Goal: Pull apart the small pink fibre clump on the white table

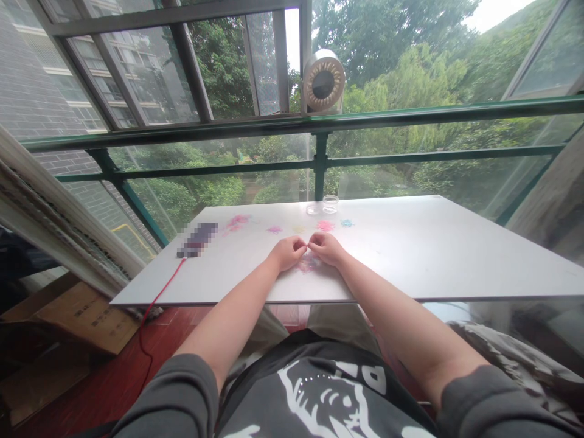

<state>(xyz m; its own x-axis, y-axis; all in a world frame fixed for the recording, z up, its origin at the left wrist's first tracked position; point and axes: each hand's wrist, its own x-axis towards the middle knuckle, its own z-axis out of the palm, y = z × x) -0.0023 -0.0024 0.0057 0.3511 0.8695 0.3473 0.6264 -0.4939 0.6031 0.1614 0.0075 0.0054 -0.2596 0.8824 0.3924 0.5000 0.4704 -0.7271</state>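
Note:
Over the near middle of a white table, my left hand (pixel 290 253) and my right hand (pixel 326 248) meet fingertip to fingertip. Both are closed in a pinch, and anything between the fingers is too small to make out. Just below them lies a mixed pile of small coloured pieces (pixel 308 264), partly covered by my hands. Beyond my fingers are little heaps: a pink-red heap (pixel 325 225), a blue heap (pixel 347 223), a pale yellow heap (pixel 298 230) and a magenta heap (pixel 274 230). Farther left spreads a larger pink heap (pixel 238 222).
Two clear round containers (pixel 330 204) stand at the table's far edge. A blurred-out dark device (pixel 201 238) lies at the left, with a red cable (pixel 160 292) running off the edge. A green railing (pixel 274 165) borders the far side. A cardboard box (pixel 86 313) sits on the floor.

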